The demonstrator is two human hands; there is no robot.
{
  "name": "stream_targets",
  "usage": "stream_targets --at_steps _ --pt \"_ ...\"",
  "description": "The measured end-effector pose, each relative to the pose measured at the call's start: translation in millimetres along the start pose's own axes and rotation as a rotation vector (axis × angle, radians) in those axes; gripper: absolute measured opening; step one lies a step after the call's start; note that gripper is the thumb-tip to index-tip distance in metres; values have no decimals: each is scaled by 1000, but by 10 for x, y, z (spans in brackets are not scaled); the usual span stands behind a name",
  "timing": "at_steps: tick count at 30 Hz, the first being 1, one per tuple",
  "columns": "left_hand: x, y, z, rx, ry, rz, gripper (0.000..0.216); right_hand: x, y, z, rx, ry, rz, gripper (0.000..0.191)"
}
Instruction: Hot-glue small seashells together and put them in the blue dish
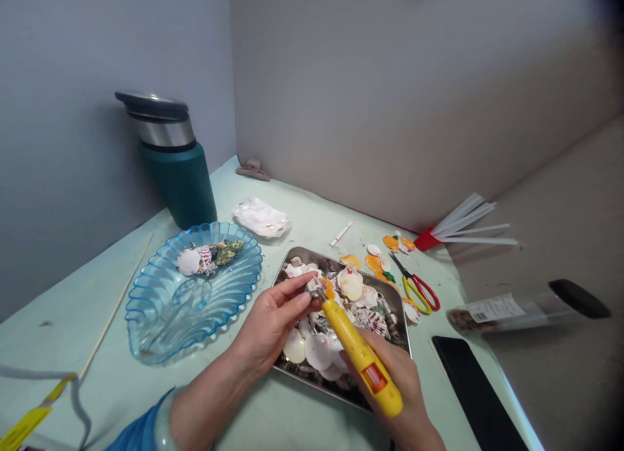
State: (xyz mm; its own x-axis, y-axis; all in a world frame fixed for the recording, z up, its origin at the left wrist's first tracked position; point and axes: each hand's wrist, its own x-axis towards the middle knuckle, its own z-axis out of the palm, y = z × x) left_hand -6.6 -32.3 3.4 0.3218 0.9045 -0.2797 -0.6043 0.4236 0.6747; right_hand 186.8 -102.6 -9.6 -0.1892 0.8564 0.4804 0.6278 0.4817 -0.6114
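My left hand (267, 321) pinches a small grey-white shell (313, 286) between thumb and fingertips, over the tray. My right hand (397, 373) is wrapped round a yellow handheld tool (351, 340) with a thin metal tip and a red-orange part on its body. The tip points at the small shell and meets or nearly meets it; I cannot tell which. Beneath both hands lies a metal tray (408, 337) heaped with mixed shells (351, 283), partly hidden by my hands and the tool.
On the left, a blue shell-shaped dish (146, 308) holds a few shells, near a teal bottle (182, 184). A white packet (262, 217) lies behind. Rightward are scissors (416, 288), orange shells (374, 264), a red cup (427, 239) of translucent sticks, a clear container (507, 311) and a black phone-like slab (475, 392).
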Motion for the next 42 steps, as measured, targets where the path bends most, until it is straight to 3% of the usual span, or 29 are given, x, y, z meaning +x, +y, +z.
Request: stream_targets --at_steps 8,17,24,31,42 --pt "-4 15 5 -34 -7 -6 38 -7 22 4 -9 25 -25 21" --pt "-8 17 9 -35 3 -6 38 -22 20 6 19 -24 82 15" --pt "-2 7 -5 -21 -12 11 39 37 -14 -23 -60 -29 -95 20" --pt "1 0 -11 -37 -20 8 38 -49 42 16 24 -27 43 24" --pt "10 13 -6 -57 -18 2 36 -8 2 8 14 15 68 18"
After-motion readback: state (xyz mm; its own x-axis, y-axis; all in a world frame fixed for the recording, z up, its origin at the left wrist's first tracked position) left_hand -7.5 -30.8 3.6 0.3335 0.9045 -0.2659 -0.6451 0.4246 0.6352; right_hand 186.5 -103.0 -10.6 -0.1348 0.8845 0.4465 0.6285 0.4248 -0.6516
